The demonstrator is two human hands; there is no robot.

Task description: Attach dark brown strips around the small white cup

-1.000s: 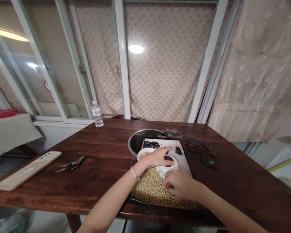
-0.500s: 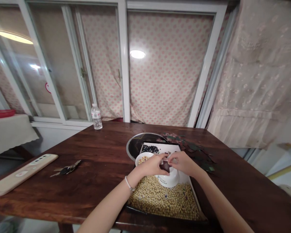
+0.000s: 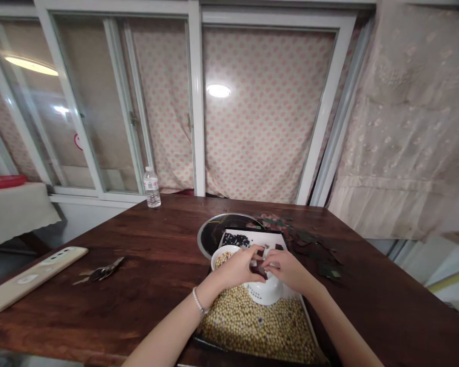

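Observation:
Close together above the tray (image 3: 260,237), my two hands meet over a white bowl (image 3: 265,294) that appears to stand upside down. My left hand (image 3: 235,267) curls its thumb and fingers around a small dark brown piece (image 3: 260,271), partly hidden between the hands. The fingertips of my right hand (image 3: 286,267) are pinched together at its upper edge; what they grip is too small to make out. Pale yellow beans (image 3: 252,326) fill the near part of the tray. Left of my hands, another white bowl (image 3: 214,261) holds mixed beans, and black beans (image 3: 235,239) lie behind it.
A round dark plate (image 3: 206,239) lies partly beneath the tray. Dark green and reddish scraps (image 3: 309,239) are scattered to the right. Toward the left are keys (image 3: 101,272), a phone (image 3: 34,278) and a water bottle (image 3: 152,188). The wooden table (image 3: 149,306) ends at a window.
The view has tilted up slightly, so the table sits lower in the picture. My hands stay over the upturned bowl, with only small finger movements; the brown piece is now more covered.

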